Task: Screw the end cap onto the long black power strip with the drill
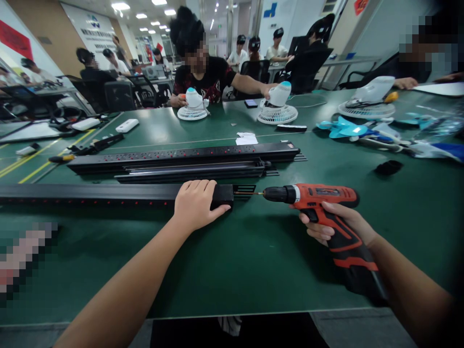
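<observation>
My left hand (195,205) is wrapped over the right end of a long black power strip (119,192) with red dots along its near side. A slotted metal bracket (246,188) sticks out of that end. In my right hand (329,224) is an orange and black cordless drill (324,193), gripped by its handle. Its long thin bit (250,193) points left at the end of the strip beside the bracket. Whether the tip is seated in a screw cannot be made out.
Behind lie another black power strip (181,157) and a black metal profile (195,170). Across the green table (224,270) a person (199,63) handles two white fans (277,111). Blue fan blades (344,128) and a black ring-like part (388,167) lie to the right.
</observation>
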`<state>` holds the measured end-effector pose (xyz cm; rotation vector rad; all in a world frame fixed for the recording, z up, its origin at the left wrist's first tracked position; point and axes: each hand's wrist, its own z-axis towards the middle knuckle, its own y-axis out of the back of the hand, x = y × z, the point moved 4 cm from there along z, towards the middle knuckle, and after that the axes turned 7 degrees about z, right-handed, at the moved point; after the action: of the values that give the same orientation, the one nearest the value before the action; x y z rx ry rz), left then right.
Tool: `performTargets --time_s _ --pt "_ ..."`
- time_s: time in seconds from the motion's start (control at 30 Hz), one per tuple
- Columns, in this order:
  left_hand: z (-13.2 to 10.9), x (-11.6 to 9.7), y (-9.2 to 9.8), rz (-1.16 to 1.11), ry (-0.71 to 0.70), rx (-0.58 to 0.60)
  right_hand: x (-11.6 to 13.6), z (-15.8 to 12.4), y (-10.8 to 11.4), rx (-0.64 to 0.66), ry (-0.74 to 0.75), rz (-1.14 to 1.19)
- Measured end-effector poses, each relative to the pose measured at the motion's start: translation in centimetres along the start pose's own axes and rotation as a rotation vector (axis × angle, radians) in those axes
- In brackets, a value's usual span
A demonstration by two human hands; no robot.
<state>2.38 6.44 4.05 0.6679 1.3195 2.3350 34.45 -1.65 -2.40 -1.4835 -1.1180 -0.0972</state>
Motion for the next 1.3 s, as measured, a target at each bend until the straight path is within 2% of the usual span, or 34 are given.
performTargets --time_s 0.73,1.1,1.3 --pt "0.1 -0.01 0.03 -0.011 0.009 0.016 0.02 -0.09 0.07 -0.068 -0.006 -0.008" --pt "0.02 0.03 -0.04 -0.021 0.004 0.005 -0.02 -0.16 -0.16 -0.049 0.018 -0.07" --pt "0.07 -0.01 0.1 -0.015 0.006 0.011 0.03 -0.18 -0.62 0.022 0.047 -0.053"
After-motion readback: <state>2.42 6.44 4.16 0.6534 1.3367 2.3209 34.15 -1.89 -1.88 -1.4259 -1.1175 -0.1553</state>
